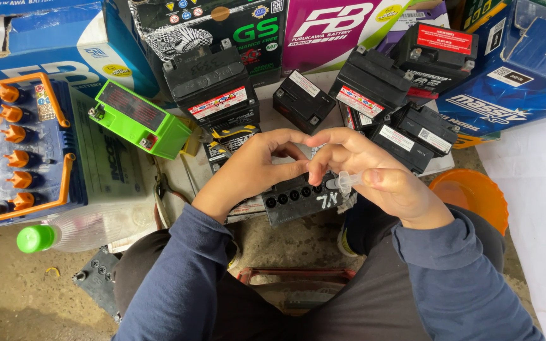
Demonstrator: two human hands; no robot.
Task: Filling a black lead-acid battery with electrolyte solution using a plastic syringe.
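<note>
Pinched between thumb and forefinger of our right hand (387,180): a small clear plastic syringe (344,182), barrel lying roughly level, tip toward frame centre. Our left hand (257,167) meets it there, fingertips closed in on the tip end; whether they hold a cap or needle or only steady it, we cannot tell, since the fingers hide that spot.

Both hands hover mid-frame, just above a black battery (298,199) with a row of round fill holes along its top.

Handling judgement for the syringe:
- very light, thin rigid plastic, cracks if squeezed hard
- smooth barrel, probably slippery if wet
- best hold looks like the barrel mid-length, pads only, keeping off the plunger so nothing squirts out
- tip is the weak point, so no side load there

The battery looks dense and heavy for its size, with a stiff case; we would grip it by the sides, not by the terminals.

Around us:
- green battery (140,119) upper left
- blue battery with orange caps (30,148) at far left
- clear bottle with green cap (36,238) lower left
- orange bowl (475,192) at right
- more black batteries (374,88) and printed cartons (330,28) along the top of the frame
</note>
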